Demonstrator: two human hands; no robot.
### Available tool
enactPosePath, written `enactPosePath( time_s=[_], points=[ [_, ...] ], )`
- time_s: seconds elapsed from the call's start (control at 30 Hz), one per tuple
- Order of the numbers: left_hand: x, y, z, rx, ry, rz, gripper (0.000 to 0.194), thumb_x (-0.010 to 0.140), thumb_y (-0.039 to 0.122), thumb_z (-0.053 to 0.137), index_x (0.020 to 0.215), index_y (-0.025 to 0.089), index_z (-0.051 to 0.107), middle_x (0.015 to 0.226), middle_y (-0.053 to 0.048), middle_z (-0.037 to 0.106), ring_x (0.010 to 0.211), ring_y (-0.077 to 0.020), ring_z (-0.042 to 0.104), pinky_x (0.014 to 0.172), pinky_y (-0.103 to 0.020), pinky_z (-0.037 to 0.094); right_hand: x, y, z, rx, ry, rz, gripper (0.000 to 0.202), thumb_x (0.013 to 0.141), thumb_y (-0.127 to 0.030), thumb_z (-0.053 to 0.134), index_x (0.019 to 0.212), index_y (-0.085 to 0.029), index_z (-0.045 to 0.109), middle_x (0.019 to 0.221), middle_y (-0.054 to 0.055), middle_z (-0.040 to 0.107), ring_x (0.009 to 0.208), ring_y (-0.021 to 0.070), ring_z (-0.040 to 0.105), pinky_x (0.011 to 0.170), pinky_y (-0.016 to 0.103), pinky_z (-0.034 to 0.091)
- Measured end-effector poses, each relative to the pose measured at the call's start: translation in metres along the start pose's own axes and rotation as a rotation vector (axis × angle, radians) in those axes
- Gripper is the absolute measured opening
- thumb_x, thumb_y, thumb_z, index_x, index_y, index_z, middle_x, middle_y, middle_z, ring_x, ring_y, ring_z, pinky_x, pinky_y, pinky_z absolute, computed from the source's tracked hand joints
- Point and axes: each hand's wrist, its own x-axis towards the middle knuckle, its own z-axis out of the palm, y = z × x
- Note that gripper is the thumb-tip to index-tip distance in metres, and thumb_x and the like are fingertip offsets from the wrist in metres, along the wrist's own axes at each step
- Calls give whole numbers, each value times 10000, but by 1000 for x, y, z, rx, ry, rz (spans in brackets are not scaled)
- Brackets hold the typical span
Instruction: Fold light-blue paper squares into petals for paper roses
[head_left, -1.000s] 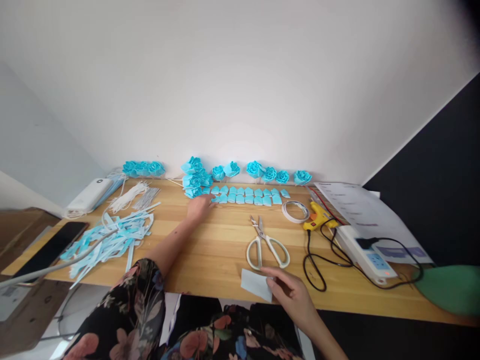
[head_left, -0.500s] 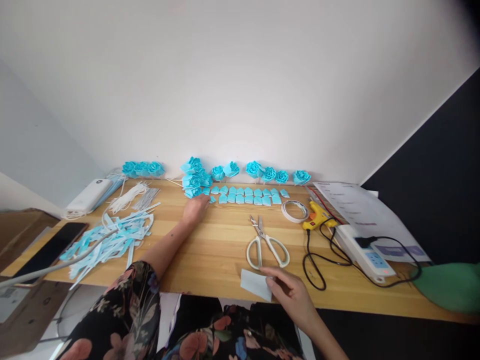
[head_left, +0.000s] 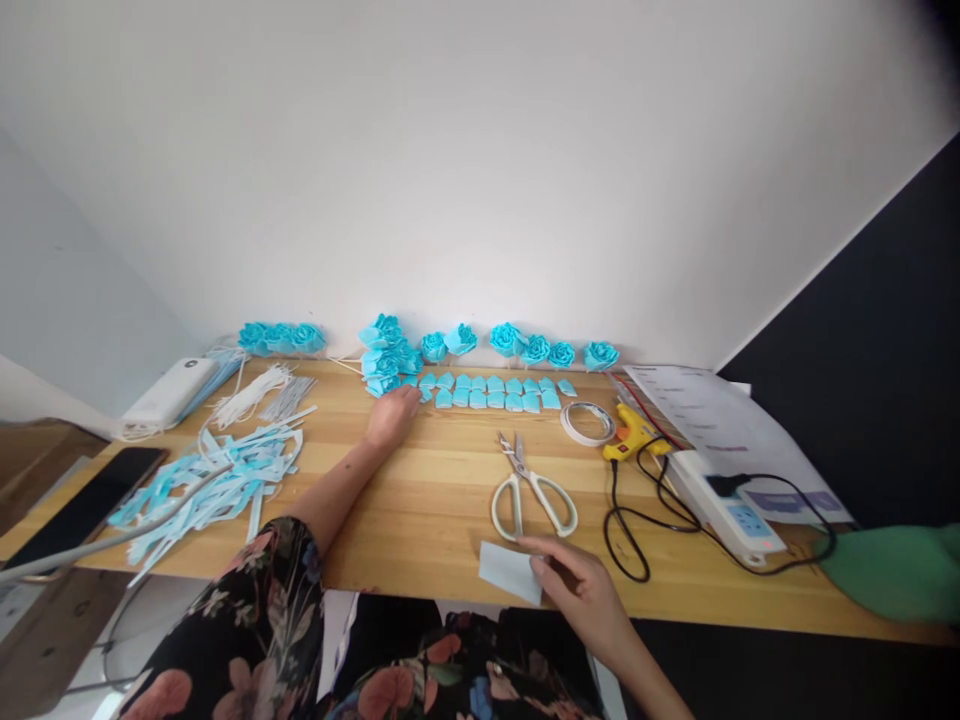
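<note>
My left hand (head_left: pixel 393 418) reaches to the left end of two rows of small folded blue paper pieces (head_left: pixel 495 392). Its fingertips are together at the end piece, and whether they grip it is too small to tell. Near the front edge, my right hand (head_left: pixel 577 580) pinches the right side of a pale blue paper rectangle (head_left: pixel 510 570) between thumb and fingers. White-handled scissors (head_left: pixel 521 480) lie slightly open just beyond that paper. Blue paper roses (head_left: pixel 386 352) are clustered behind my left hand, with more roses (head_left: pixel 521 343) along the wall.
On the right are a tape roll (head_left: pixel 587 424), a yellow glue gun (head_left: pixel 634 433), a power strip (head_left: pixel 727 508) and printed sheets (head_left: pixel 735 430). Paper strips (head_left: pixel 217 480), white stems (head_left: pixel 251 393) and a phone (head_left: pixel 86 510) lie left. A cable (head_left: pixel 127 538) crosses the strips.
The view has shifted slightly. My left hand has barely moved at the folded pieces, and my right hand keeps its pinch on the paper.
</note>
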Motion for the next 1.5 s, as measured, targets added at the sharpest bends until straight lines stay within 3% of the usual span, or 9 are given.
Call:
enactPosePath(
  time_s=[0.4, 0.6, 0.77, 0.9, 1.17, 1.37, 1.5],
  points=[
    [5, 4, -1, -47, -39, -40, 313, 939, 261, 338, 953, 184, 641, 942, -113, 608, 894, -221, 555, 733, -303, 397, 0, 0, 0, -17, 2, -14, 288, 862, -377, 535, 1000, -214, 728, 1011, 93, 723, 927, 228, 671, 828, 324, 528],
    [2, 2, -4, -82, -14, -60, 316, 935, 273, 361, 1086, 195, 628, 1023, -118, 610, 974, -228, 553, 801, -311, 420, 0, -1, -1, -32, 2, -15, 299, 865, -389, 528, 998, -216, 731, 1001, 93, 724, 914, 232, 672, 821, 327, 530],
    [13, -6, -2, -97, 38, 105, 346, 889, 293, 490, 1201, 167, 572, 1180, -127, 597, 1108, -257, 511, 938, -357, 401, 0, -1, -1, -29, -6, -11, 302, 869, -383, 519, 1005, -211, 727, 1003, 91, 722, 913, 226, 669, 813, 315, 526],
    [27, -8, -5, -86, -19, 206, 425, 846, 263, 561, 1256, 154, 527, 1259, -150, 567, 1114, -276, 511, 961, -387, 389, 0, -1, 0, -22, -12, -9, 299, 873, -378, 519, 1009, -208, 724, 1001, 86, 721, 912, 222, 666, 806, 310, 523],
    [49, -2, -13, -18, -177, 126, 503, 793, 247, 601, 1287, 224, 507, 1096, -110, 637, 1055, -286, 544, 877, -352, 431, 0, -1, 0, -12, -9, -17, 317, 878, -395, 506, 1005, -204, 726, 956, 84, 723, 854, 216, 667, 740, 289, 530],
    [50, 2, -14, 23, -196, 97, 532, 786, 243, 612, 1304, 225, 490, 1115, -110, 631, 1054, -285, 548, 861, -335, 429, 0, 0, -2, -1, -26, -16, 307, 879, -378, 511, 1020, -204, 720, 981, 83, 720, 882, 215, 662, 783, 295, 518],
    [48, 2, -15, 10, -191, 123, 590, 779, 348, 648, 1324, 206, 471, 1153, -129, 613, 1068, -296, 544, 871, -344, 423, 0, -1, -2, 12, -35, -21, 305, 885, -370, 502, 1026, -205, 717, 994, 86, 718, 899, 217, 660, 787, 297, 515]
  ],
)
